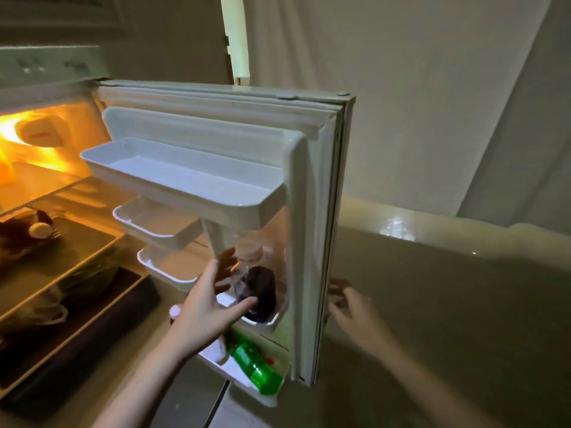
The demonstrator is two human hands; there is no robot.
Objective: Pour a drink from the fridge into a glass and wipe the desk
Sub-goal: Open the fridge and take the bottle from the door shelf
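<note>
The fridge door (pixel 312 211) stands open in front of me. A clear bottle with dark purple drink (pixel 258 288) stands upright in a lower door shelf (pixel 272 322). My left hand (pixel 210 301) reaches around it with fingers spread, thumb touching the bottle's lower front and fingers behind its left side, without closing on it. Right of the door's outer edge, my right hand (pixel 352 307) hovers blurred with relaxed fingers and holds nothing. A green bottle (pixel 256 366) lies tilted in the bottom door shelf.
Above the bottles, the top door shelf (pixel 173 186) and two smaller shelves (pixel 154 230) hold nothing. The lit fridge interior at left has glass shelves with dark food items (pixel 27 233). A beige counter edge (pixel 432 223) runs behind the door on the right.
</note>
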